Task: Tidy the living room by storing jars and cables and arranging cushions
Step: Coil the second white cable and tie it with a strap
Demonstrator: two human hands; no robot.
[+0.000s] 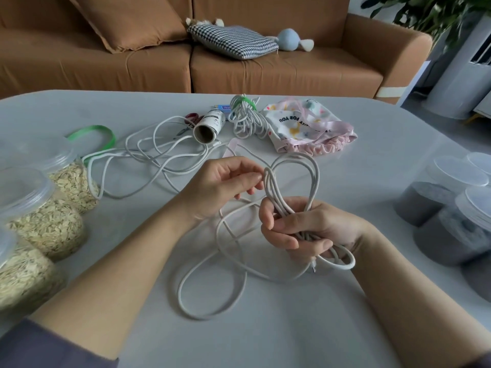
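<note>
I see my right hand (305,229) curled tight round a gathered bunch of white cable (273,195), loops standing up out of the fist and a short loop sticking out below the palm. My left hand (228,181) sits just up and to the left of it, thumb and fingertips pinching the top of one narrow loop. Slack from the same cable drops between my wrists and lies in a wide curl on the grey worktop (292,328), nearer to me than either hand.

Beyond the left hand a second white cable (148,152) sprawls loose, with a cardboard tube (208,126) lying on its side behind it. Beyond the right hand rests a tied cable bundle (247,118) with a green band, just beside a printed fabric pouch (305,123). Oat-filled jars (66,181) stand well left of the left hand; dark jars (425,203) stand right of the right hand. Far behind, a checked cushion (233,41) lies on the brown sofa (292,67).
</note>
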